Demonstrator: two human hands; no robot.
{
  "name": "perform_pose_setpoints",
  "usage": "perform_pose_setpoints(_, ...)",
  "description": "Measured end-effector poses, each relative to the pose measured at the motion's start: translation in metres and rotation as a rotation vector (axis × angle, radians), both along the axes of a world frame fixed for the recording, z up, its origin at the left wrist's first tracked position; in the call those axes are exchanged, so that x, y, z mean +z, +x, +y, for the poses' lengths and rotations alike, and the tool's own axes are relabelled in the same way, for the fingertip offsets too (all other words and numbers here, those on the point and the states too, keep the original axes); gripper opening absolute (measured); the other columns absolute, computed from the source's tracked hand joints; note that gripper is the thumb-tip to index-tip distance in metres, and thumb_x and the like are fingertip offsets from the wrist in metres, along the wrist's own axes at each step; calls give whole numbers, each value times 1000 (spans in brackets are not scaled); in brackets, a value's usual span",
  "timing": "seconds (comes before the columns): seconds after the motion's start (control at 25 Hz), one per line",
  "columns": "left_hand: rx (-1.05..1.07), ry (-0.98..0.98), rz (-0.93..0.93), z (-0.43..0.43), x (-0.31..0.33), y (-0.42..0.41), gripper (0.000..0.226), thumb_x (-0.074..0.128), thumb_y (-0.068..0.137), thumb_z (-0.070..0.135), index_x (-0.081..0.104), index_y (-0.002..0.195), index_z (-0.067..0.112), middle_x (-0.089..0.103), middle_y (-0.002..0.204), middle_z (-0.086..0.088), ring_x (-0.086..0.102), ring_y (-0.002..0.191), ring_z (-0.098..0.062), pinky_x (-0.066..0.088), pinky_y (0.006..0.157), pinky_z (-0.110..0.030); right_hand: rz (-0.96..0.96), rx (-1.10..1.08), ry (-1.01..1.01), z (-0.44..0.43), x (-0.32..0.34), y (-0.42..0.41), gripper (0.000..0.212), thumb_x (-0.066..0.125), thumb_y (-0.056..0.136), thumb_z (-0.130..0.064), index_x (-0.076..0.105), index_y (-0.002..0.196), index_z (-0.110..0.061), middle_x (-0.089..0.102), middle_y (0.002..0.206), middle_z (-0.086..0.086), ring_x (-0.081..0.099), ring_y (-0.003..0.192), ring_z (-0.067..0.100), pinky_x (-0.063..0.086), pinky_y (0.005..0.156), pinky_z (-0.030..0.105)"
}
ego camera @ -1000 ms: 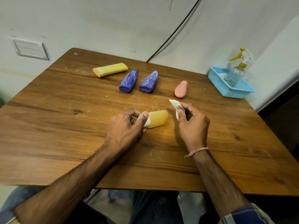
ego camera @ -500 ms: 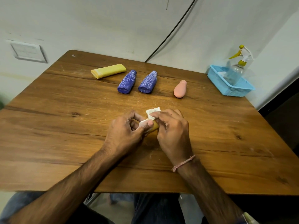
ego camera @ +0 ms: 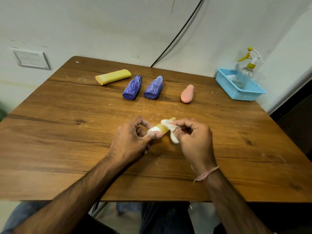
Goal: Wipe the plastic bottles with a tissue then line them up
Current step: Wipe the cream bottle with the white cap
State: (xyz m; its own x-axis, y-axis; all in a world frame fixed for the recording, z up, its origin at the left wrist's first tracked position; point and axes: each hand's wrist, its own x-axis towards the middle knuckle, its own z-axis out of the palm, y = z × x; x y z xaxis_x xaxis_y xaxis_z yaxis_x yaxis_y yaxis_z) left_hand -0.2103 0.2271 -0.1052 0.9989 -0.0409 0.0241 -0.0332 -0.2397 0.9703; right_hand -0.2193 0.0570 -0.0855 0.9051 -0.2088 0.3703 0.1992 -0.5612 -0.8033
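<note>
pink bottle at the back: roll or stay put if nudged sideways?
The pink bottle lies on its side and looks rounded, so it would probably roll. It narrows toward the far end, so likely in a curve, not straight. Small plastic: probably light, easily shoved.

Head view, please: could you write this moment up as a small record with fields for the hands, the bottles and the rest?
left hand: grips the amber bottle at its white cap end
right hand: pinches the tissue against that bottle
waiting bottles: yellow bottle, blue bottle, second blue bottle, pink bottle, all lying across the far side of the table
rest: spray bottle standing in the blue basket, far right corner
</note>
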Motion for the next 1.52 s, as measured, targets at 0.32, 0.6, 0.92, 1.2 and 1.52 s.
perform_pose_setpoints(0.32,-26,83,-41,1,-2,1,33,86,70,40,66,92,25,74,68,-1,71,59,-17,57,51,-32,-235,83,-496,11,-15,0,31,61,87,7,75,111,-7,56,91,4,55,90,18,53,74,28)
perform_pose_setpoints(0.6,-23,112,-41,2,-8,3,40,92,63,43,67,90,28,74,70,0,72,63,-20,60,56,-43,-336,384,-688,-11,-10,2,28,57,87,4,75,107,-6,59,95,8,55,94,21,50,78,31)
perform_pose_setpoints(0.92,3,151,-21,2,-5,2,37,89,67,45,68,93,30,74,72,2,72,64,-16,62,58,-43,-189,-94,-306,-44,-26,57,29,68,86,3,76,109,-14,69,98,-2,59,89,3,53,85,21)
perform_pose_setpoints(1.2,8,343,-122,-21,1,22,36,84,72,50,61,94,33,68,72,7,63,63,-4,50,52,-17,-21,-158,782,-68,-28,70,19,62,94,0,72,97,-16,72,105,7,70,93,22,60,82,41)
perform_pose_setpoints(1.52,-185,799,-271,-104,12,108,58,71,83,57,46,128,30,60,118,-3,57,101,-17,55,78,-36,15,-17,1095,-83,-24,70,25,58,98,-13,61,121,-4,69,117,14,68,103,28,61,77,37)
